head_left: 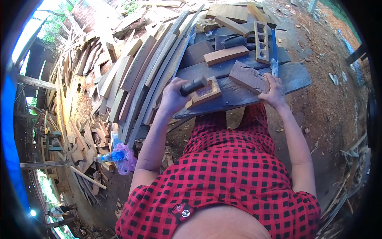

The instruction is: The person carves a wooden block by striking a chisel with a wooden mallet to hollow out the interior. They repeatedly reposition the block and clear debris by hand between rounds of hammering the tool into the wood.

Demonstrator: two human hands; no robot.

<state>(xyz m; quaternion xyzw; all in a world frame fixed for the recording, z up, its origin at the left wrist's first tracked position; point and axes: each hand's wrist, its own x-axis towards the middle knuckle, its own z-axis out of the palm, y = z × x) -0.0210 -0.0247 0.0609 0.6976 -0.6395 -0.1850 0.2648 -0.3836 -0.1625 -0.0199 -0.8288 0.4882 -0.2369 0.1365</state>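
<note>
My left hand (174,96) is closed around a dark, thick cylindrical tool (193,86), whose exact kind I cannot make out. Its end is over or beside a small wooden block with a rectangular recess (210,95), near the front edge of the worn plank bench (234,97). My right hand (273,91) grips the right end of a reddish-brown wooden block (247,76), which sits at a slant on the bench. The block's right part looks rough or cracked.
Behind lie a smooth brown block (226,55) and a wooden piece with several square holes (261,42). Long planks (149,67) are stacked at left. A plastic bottle (113,156) and purple bag (127,161) are lower left. Wood scraps (81,147) litter the ground.
</note>
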